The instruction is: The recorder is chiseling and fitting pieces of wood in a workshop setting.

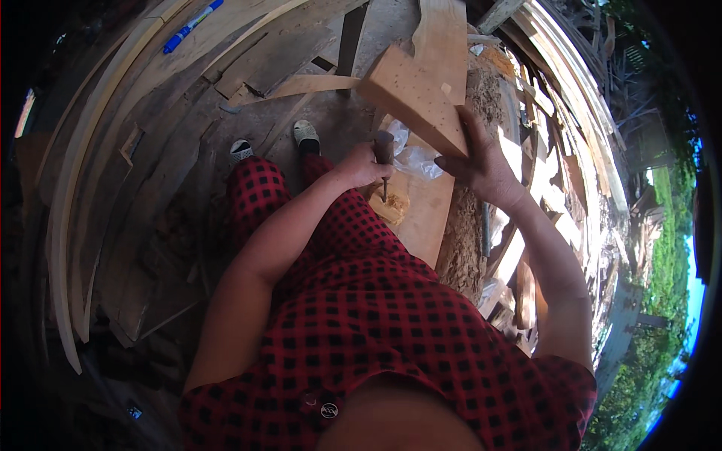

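Note:
My left hand [363, 165] is wrapped round a chisel [383, 146], which stands upright with its handle end up. Its lower end meets a small wood block [389, 203] whose top looks rough and chipped. In my right hand [487, 167] is a thick wooden block [414, 98], gripped at its near right end. Small dark holes dot the face of that block. It is raised above and to the right of the chisel, apart from it. The small block rests on a wide plank [429, 225] beside my legs.
A clear plastic bag [417, 159] lies on the plank behind the chisel. Curved boards [150, 98] lean along the left, with a blue marker [193, 26] on one. A rough log [462, 248] and scattered wood scraps [541, 173] lie to the right.

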Tool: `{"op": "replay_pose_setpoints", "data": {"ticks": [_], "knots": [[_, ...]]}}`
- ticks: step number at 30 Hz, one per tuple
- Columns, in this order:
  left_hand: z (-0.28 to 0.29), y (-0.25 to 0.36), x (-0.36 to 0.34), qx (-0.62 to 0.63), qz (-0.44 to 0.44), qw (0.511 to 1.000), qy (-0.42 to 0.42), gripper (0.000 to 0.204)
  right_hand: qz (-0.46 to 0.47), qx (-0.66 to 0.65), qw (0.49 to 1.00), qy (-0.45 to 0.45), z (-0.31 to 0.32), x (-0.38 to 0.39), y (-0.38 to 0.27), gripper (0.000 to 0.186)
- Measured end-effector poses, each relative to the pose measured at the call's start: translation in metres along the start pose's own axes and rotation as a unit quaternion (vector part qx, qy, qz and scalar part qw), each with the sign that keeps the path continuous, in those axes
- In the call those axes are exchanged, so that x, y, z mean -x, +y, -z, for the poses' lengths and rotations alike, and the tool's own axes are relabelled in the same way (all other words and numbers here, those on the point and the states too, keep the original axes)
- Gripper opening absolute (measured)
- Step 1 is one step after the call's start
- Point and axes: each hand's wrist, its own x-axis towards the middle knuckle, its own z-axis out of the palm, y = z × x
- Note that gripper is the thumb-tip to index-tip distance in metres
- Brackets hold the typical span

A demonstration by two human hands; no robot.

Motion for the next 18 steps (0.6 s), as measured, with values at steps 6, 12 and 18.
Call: {"op": "replay_pose_setpoints", "data": {"ticks": [6,12,18], "knots": [[0.001,0.006,-0.004,-0.015,-0.009,1.0,-0.009,0.018,0.003,0.201,0.968,-0.149,0.021,-0.045,-0.013,0.075],[0.005,0.0,-0.007,0.008,-0.051,0.998,-0.037,0.022,-0.136,0.258,0.902,-0.319,0.004,-0.032,-0.002,0.066],[0.009,0.013,-0.004,0.028,0.017,0.998,-0.058,0.021,-0.016,0.088,0.989,-0.117,0.002,-0.035,-0.015,0.062]]}}
